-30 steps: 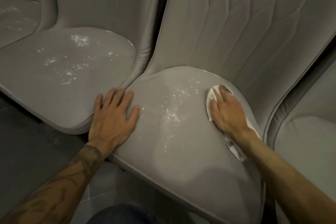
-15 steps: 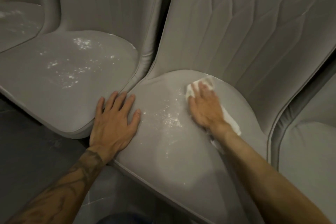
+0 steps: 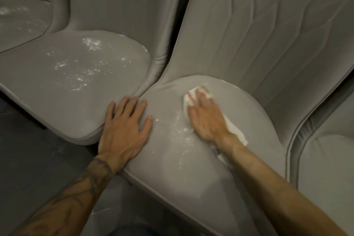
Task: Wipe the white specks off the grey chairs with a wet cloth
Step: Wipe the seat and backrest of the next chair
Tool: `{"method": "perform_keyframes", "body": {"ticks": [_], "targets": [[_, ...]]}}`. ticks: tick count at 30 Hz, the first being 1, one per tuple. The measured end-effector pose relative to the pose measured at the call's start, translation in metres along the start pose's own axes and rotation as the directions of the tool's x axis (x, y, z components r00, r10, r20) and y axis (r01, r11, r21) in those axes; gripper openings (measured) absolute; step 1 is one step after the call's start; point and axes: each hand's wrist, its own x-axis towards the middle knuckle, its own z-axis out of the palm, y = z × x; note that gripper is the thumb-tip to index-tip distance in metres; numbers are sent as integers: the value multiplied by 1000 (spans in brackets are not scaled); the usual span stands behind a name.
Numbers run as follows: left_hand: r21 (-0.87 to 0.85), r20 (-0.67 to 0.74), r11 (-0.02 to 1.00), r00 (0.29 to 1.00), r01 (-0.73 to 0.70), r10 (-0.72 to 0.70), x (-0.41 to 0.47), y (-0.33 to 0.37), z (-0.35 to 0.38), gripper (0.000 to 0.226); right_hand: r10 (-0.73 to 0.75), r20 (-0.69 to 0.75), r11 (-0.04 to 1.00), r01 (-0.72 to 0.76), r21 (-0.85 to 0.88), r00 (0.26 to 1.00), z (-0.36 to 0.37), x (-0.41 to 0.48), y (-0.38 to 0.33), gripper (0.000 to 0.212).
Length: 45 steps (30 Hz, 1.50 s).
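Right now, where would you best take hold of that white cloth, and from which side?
Probably its loose tail beside the wrist, pinched from above on the right side. The cloth lies flat on the seat with the right hand pressed over its middle, so that trailing end lies freest.
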Motion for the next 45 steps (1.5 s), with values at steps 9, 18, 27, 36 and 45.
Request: {"method": "perform_keyframes", "body": {"ticks": [9,18,27,36,45], "targets": [[-14,-17,1000,1000,-2,2,-1,-1,1,65,218,-28,970,-220,-108,976,-25,3,68,52],[-43,-10,999,1000,-25,25,-2,-6,4,66,-122,40,992,122,8,992,2,-32,9,57],[-54,-6,999,1000,-9,9,0,-2,-2,63,-49,4,999,49,21,999,15,47,-18,55],[-191,-36,982,999,-12,5,-10,-20,-17,65,70,-33,997,-69,18,997,-2,59,10,52],[-330,-153,937,973,115,-174,-12,-31,-12,53,-382,63,924,379,58,922,22,39,-66,52]]}}
